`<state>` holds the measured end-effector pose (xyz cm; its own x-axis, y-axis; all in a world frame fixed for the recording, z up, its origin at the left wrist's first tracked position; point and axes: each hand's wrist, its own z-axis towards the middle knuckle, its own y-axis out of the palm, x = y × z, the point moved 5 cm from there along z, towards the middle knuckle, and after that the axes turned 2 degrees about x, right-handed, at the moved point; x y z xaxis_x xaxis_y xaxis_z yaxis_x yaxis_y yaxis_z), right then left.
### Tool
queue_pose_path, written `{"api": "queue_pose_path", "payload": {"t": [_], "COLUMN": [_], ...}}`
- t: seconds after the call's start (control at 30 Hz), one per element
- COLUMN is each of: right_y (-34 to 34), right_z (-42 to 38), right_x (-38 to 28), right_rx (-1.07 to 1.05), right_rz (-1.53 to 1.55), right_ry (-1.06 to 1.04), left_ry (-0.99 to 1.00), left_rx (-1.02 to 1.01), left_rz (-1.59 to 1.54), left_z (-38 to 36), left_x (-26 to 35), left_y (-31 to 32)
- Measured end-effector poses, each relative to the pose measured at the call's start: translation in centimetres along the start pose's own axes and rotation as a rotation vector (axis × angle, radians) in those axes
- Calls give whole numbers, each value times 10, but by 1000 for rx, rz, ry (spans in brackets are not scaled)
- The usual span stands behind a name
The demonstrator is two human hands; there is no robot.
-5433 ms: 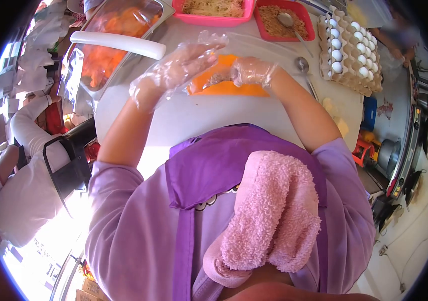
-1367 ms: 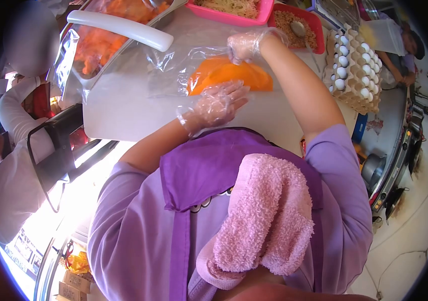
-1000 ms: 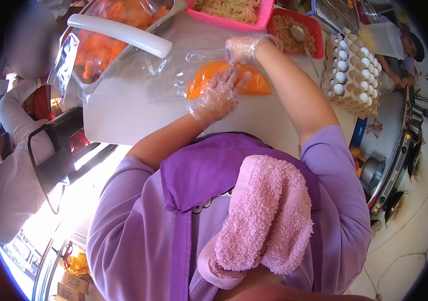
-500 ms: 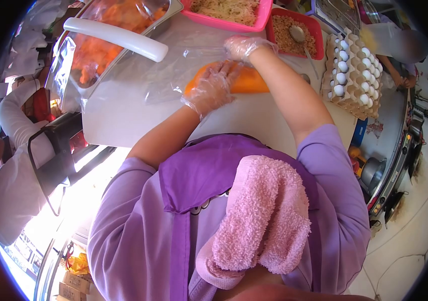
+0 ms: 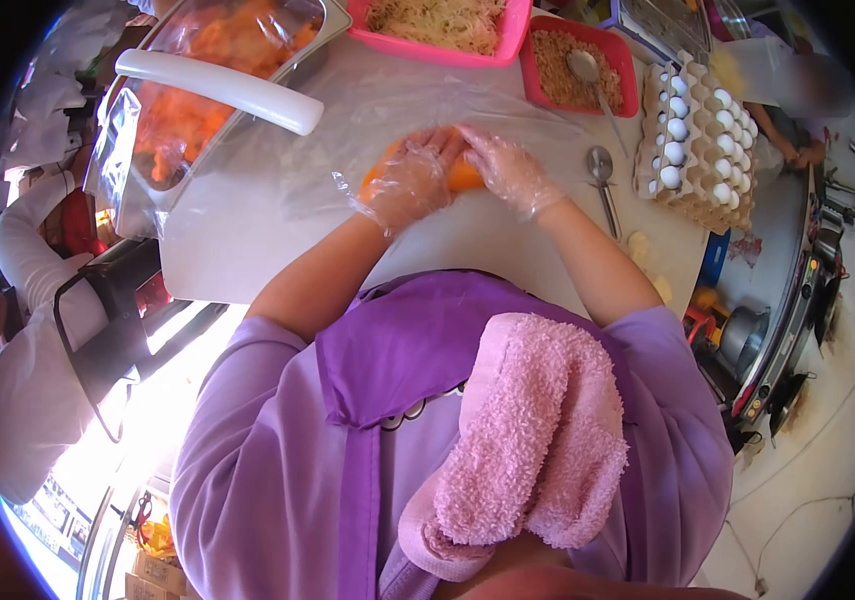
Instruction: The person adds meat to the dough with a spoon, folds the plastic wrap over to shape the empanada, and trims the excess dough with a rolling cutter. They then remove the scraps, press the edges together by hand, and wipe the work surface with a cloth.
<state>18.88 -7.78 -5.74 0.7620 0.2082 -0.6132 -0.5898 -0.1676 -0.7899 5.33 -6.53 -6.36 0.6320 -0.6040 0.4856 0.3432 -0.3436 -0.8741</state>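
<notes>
My left hand (image 5: pixel 411 178), in a clear plastic glove, cups a piece of orange dough (image 5: pixel 462 179) from the left and above. From the other side my gloved right hand (image 5: pixel 509 172) closes on the dough's right edge, fingertips meeting those of the left. Most of the dough is hidden under my palms and fingers. A clear plastic sheet (image 5: pixel 437 95) is spread on the white table (image 5: pixel 247 255) beyond and around my hands.
Far left stands a metal tray (image 5: pixel 332 22) of orange dough under plastic, with a white rolling pin (image 5: pixel 217 90) across it. Pink tubs of shreds (image 5: pixel 439 58) and brown filling (image 5: pixel 581 106) stand beyond. At right are a spoon (image 5: pixel 600 165), egg trays (image 5: pixel 695 150) and a person (image 5: pixel 797 110).
My right hand has come back from the far side of the plastic sheet to the dough. The dough looks shorter and gathered between my hands. The spoon on the table is now uncovered.
</notes>
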Motion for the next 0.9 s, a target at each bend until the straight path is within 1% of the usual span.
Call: {"api": "queue_pose_path", "payload": {"t": [0.03,0.07,0.1,0.13,0.2,0.23,0.27,0.3,0.33,0.37,0.43,0.47,0.53,0.57,0.63,0.67,0.73,0.8,0.87,0.9], "right_y": [3,2,2,5,12,16,18,16,15,19,30,33,33,32,24,27,30,34,35,35], "right_z": [-8,-16,-23,-29,-36,-39,-39,-35,-33,-31,-28,-29,-31,-32,-30,-33,-34,-39,-40,-41], "right_x": [0,-2,-6,-6,-3,-1,0,-3,-8,-12,-18,-17,-21,-20,-23,-18,-14,-10,-9,-10], "right_rx": [-23,-19,-96,-174,-200,-229,-229,-169,-110,-110,-227,-225,-130,-132,-292,-293,-208,-212,-214,-174], "right_rz": [9,11,-19,-47,-78,-113,-110,-156,-203,-200,-129,-127,-90,-88,-143,-142,-124,-112,-101,-90], "right_ry": [44,47,131,217,241,257,260,188,115,117,250,250,223,224,315,317,213,234,253,213], "left_ry": [2,9,14,17,44,46,-12,-71,-71,-67,-60,-48,-39,-75,-112,-113,-110,-50,-44,-38], "left_rx": [-3,-59,-118,-125,-81,-85,-109,-130,-133,-101,-68,-67,-72,-98,-127,-157,-191,-110,-130,-149], "left_rz": [1,-7,-15,-15,-156,-155,-187,-218,-217,-213,-207,-226,-248,-205,-163,-171,-181,-158,-169,-182], "left_z": [-1,-4,-7,-12,-19,-20,-20,-20,-21,-21,-21,-20,-23,-25,-27,-27,-27,-27,-29,-30], "left_x": [2,4,8,8,9,8,5,2,1,0,0,0,1,0,-2,-5,-9,-10,-13,-14], "left_y": [-3,-4,-4,-1,3,4,6,8,9,9,5,3,2,3,4,5,9,8,9,11]}}
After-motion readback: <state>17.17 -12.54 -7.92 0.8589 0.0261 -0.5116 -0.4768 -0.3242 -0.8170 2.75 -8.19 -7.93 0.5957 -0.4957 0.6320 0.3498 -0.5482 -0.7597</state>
